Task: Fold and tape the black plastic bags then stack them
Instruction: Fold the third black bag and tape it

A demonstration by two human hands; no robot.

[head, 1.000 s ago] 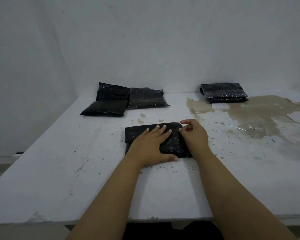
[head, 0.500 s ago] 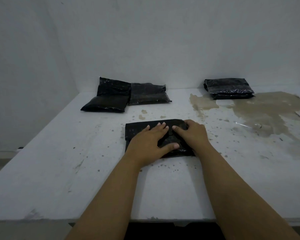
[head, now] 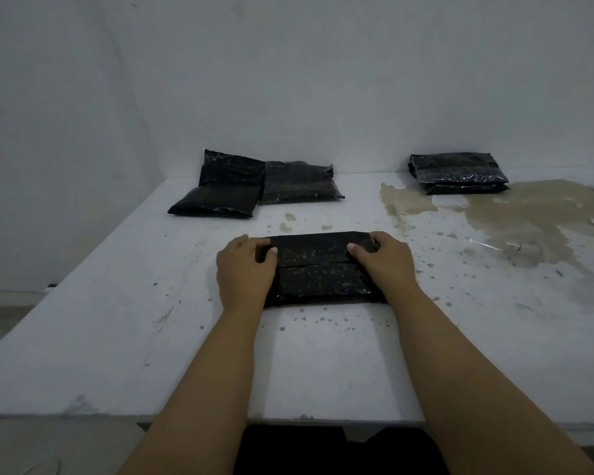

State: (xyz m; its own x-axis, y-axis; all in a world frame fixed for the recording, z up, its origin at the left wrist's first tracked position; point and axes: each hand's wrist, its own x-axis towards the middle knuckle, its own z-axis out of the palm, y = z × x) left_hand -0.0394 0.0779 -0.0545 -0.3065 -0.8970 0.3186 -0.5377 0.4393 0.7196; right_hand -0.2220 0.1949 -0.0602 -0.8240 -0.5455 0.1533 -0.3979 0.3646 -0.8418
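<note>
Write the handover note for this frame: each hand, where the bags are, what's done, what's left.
Left hand grips the folded bag's left end; right hand grips its right end.
The bag lies on the table in front of the person.
Two bags wait far left; the finished stack sits far right.
Done: this bag is folded.
Left: whether it is taped cannot be told; stack it, then do the far-left two.

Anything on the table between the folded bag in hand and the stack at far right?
Nothing solid visible. Both the left hand and right hand grip the folded bag; between it and the stack lies only stained table.
</note>
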